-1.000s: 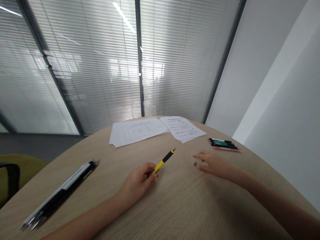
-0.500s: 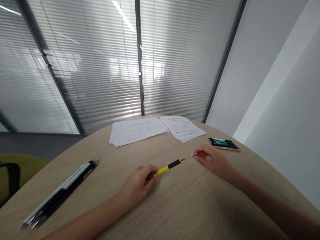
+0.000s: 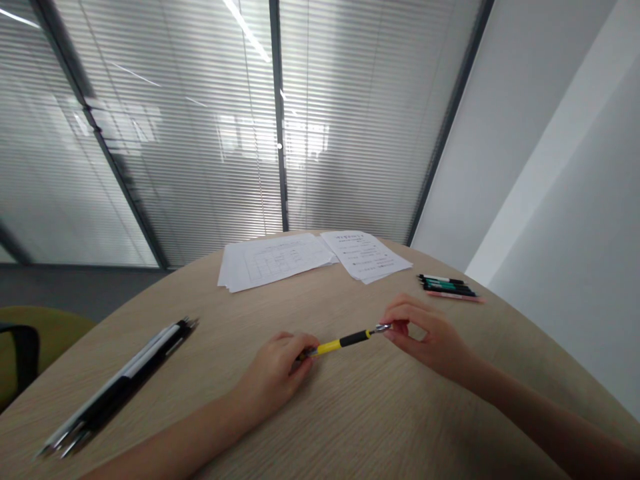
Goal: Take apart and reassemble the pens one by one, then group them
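Note:
My left hand (image 3: 280, 363) is closed round the rear end of a yellow pen (image 3: 330, 347) with a black grip. The pen lies slantwise above the table, its front end toward my right hand. Between the thumb and fingertips of my right hand (image 3: 420, 328) is a small silver pen tip (image 3: 383, 328), a cone-shaped piece. It meets the thin front end of the pen; whether it is seated there I cannot tell. My left fingers hide the pen's rear end.
Black and white pens (image 3: 125, 380) lie at the left on the round wooden table (image 3: 350, 427). Printed sheets (image 3: 280, 260) are at the far side. Several black, green and pink pens (image 3: 447, 287) lie at the right. A green chair (image 3: 55, 340) stands beyond the left edge.
My right hand has moved a little down and left, bringing the silver tip from apart to the pen's front end. The pen has tilted slightly flatter; my left hand has barely moved.

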A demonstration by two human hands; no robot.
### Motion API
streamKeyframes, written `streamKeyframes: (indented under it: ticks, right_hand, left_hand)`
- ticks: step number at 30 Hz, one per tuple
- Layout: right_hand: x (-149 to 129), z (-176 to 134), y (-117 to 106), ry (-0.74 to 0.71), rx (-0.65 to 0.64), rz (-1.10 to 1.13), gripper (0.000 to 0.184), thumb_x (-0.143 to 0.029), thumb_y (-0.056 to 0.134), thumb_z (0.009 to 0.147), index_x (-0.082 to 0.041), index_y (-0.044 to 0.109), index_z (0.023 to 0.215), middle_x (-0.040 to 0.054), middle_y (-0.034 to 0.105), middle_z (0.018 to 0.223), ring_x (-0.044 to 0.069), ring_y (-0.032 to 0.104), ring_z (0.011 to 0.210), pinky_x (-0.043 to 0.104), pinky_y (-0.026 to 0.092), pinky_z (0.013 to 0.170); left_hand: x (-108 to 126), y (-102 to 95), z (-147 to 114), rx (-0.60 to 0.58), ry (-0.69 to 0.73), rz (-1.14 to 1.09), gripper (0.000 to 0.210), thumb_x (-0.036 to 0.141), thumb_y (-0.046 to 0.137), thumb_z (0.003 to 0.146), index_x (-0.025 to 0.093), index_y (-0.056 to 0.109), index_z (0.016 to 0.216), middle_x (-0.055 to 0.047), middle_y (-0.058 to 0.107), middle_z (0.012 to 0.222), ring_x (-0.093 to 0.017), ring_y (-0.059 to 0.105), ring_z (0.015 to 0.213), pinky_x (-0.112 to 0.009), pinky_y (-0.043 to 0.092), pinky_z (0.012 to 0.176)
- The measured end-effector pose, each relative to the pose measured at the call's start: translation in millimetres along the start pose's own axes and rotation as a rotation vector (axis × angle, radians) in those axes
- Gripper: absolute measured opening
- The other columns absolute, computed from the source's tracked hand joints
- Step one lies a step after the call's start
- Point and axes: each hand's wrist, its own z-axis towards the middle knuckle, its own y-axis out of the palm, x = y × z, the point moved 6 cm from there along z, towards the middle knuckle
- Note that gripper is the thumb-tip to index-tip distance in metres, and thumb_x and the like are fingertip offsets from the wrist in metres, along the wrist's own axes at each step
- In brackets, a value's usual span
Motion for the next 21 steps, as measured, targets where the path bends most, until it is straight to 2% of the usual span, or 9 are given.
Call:
streamKeyframes:
  ticks: [6, 21]
  right_hand:
    - [-5.7, -0.5, 2.0, -0.014, -0.009, 0.031, 0.007, -0.011, 0.049, 0.076, -0.017, 0.052, 0.08, 0.0011, 0.05, 0.071, 0.009, 0.046, 0.058, 0.022, 0.042, 0.054]
    - [1.2, -1.5, 4.2, 0.046, -0.041, -0.015, 0.006, -0.012, 0.049, 0.075, -0.017, 0.05, 0.078, 0.0008, 0.049, 0.067, 0.01, 0.045, 0.057, 0.023, 0.039, 0.054]
  left_hand:
    - [2.2, 0.2, -0.2, -0.012, 0.009, 0.031, 0.016, 0.015, 0.044, 0.076, 0.017, 0.054, 0.088, -0.004, 0.064, 0.076, -0.017, 0.057, 0.072, -0.029, 0.046, 0.065]
    - [4.7, -0.8, 0.9, 0.0, 0.031, 0.036, 0.016, 0.015, 0.044, 0.076, 0.017, 0.054, 0.088, -0.004, 0.064, 0.075, -0.017, 0.057, 0.071, -0.03, 0.046, 0.065]
